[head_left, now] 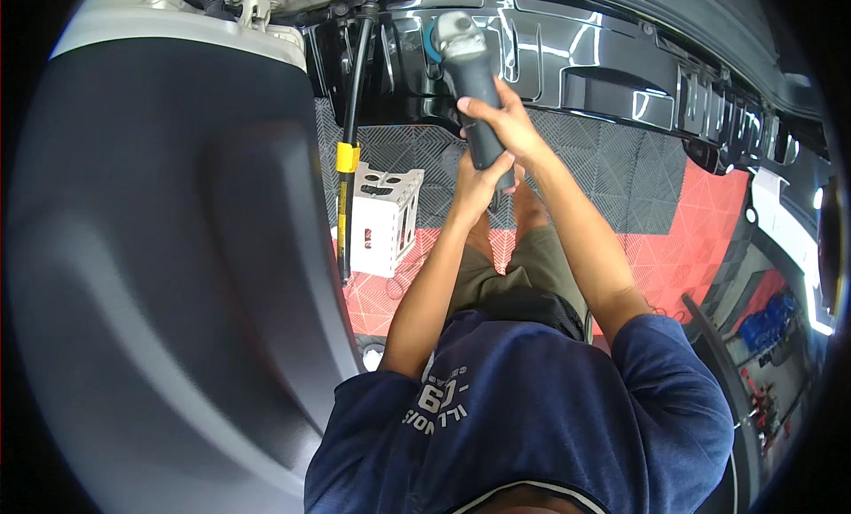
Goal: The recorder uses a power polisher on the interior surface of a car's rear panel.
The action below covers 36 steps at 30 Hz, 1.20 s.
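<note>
Both my hands grip a dark grey angle polisher [479,84] with a silver-grey head and a blue pad [432,41] showing at its left edge. My right hand [507,124] wraps around the middle of the body, thumb across the top. Lower down, my left hand [483,182] is closed around the rear end of the handle. The pad side faces a glossy black car panel [603,75] with slots and ridges. Whether the pad touches the panel is hidden behind the polisher's head.
A black strut [355,97] with a yellow tag [347,157] stands left of my hands. Beside it is a white folding step stool [377,230] on grey and red floor tiles [612,168]. A large dark grey panel [160,248] fills the left side. Blue items [767,323] lie far right.
</note>
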Each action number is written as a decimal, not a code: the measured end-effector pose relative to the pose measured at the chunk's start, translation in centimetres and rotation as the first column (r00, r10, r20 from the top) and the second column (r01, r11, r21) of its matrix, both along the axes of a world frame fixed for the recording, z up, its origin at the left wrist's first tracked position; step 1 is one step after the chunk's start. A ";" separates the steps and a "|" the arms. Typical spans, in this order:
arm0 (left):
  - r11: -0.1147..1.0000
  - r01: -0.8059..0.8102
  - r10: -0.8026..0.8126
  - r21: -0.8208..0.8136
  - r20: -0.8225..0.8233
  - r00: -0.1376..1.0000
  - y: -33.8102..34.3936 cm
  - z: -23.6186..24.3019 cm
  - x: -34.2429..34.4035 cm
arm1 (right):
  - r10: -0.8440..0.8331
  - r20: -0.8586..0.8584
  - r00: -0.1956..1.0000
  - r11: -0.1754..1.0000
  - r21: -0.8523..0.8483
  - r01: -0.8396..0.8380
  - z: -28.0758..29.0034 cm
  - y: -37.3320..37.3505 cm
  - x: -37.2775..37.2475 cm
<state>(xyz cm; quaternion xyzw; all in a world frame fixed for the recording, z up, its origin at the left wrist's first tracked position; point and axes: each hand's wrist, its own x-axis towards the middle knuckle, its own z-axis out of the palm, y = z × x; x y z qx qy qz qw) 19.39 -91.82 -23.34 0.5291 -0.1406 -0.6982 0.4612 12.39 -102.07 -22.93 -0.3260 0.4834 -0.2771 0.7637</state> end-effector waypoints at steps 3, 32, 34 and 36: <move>0.998 -0.060 0.060 0.019 0.024 0.998 3.4 -0.4 0.4 | 0.082 -0.023 0.996 0.995 -0.047 -0.083 -0.1 2.5 1.1; 0.963 -0.266 0.268 -0.051 0.048 0.962 11.4 -2.3 -9.4 | 0.294 0.027 0.955 0.956 -0.030 -0.293 -0.6 9.3 -6.3; 0.944 -0.325 0.326 -0.058 0.017 0.945 13.1 -3.0 -11.7 | 0.339 0.041 0.940 0.941 0.010 -0.339 -0.5 10.3 -7.8; 0.938 -0.346 0.346 -0.009 -0.011 0.938 14.1 -3.1 -13.9 | 0.387 0.024 0.922 0.921 0.038 -0.387 -0.5 10.9 -9.4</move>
